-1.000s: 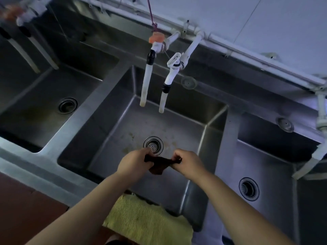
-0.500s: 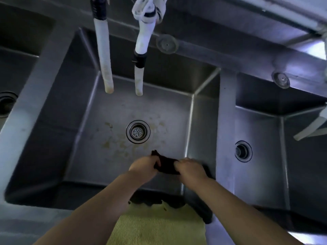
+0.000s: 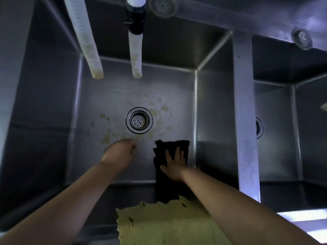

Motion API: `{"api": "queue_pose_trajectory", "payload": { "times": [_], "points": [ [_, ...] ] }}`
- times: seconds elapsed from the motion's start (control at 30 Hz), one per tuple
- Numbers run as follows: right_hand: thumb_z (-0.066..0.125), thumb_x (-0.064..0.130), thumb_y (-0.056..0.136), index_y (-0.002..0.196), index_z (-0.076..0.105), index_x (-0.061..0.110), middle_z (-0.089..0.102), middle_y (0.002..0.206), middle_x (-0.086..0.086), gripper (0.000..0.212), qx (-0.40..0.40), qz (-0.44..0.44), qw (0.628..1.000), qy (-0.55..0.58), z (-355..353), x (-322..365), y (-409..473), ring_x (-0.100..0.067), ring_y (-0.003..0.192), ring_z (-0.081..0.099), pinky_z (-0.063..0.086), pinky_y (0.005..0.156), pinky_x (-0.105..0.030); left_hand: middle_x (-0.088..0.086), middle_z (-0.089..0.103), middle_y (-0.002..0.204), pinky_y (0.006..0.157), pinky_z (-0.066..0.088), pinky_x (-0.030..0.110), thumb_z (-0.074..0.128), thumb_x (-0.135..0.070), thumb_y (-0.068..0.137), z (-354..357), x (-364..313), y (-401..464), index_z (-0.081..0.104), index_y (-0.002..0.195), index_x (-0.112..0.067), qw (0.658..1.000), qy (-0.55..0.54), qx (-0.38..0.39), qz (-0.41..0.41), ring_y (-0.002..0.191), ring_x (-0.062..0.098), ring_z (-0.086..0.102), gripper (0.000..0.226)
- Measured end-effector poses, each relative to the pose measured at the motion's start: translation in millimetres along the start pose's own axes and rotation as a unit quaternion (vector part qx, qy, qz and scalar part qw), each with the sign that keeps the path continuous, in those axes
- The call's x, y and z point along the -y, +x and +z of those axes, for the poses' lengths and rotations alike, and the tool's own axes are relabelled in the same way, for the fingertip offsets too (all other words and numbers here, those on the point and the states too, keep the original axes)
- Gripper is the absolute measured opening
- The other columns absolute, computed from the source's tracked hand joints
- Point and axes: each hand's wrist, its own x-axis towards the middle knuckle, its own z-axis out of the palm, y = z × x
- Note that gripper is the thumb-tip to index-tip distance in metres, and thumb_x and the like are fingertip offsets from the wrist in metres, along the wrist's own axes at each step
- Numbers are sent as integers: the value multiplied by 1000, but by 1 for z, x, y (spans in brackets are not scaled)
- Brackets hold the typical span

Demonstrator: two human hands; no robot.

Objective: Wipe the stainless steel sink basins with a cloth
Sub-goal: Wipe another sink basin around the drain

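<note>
I look straight down into the middle stainless steel basin [image 3: 99, 96], whose floor carries yellowish stains around the round drain [image 3: 139, 120]. A dark cloth [image 3: 160, 157] lies spread flat on the basin floor at the near right corner. My right hand [image 3: 174, 162] presses on it with fingers spread flat. My left hand [image 3: 120, 152] hovers just left of the cloth, near the drain, fingers loosely curled and holding nothing.
Two white hose spouts [image 3: 85, 41] [image 3: 135, 50] hang over the basin's far side. A steel divider [image 3: 245, 121] separates a right basin with its own drain [image 3: 259, 127]. A yellow cloth [image 3: 159, 225] drapes over the near rim.
Both hands held the bunched cloth above the basin; now it is spread flat on the floor under my right palm, and my left hand has let go and moved left. The view has dropped closer.
</note>
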Motion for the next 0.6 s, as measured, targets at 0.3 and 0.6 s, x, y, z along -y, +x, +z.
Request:
{"api": "queue_pose_trajectory", "payload": {
  "times": [0.3, 0.6],
  "points": [
    [38, 54, 93, 148, 12, 30, -9, 158, -12, 65, -310, 49, 950, 5, -79, -9, 96, -32, 143, -7, 1, 113, -47, 4, 61, 112, 85, 45, 36, 66, -22, 76, 1, 20, 25, 63, 110, -17, 985, 94, -144, 23, 105, 27, 56, 34],
    [27, 62, 92, 150, -8, 31, -20, 157, -15, 75, -386, 19, 919, -76, -178, -3, 158, -33, 143, -21, -15, 113, -46, 8, 15, 157, 114, 17, 42, 76, -50, 66, 15, 49, 51, 20, 149, -16, 973, 201, -114, 8, 143, 27, 17, 105]
  ]
}}
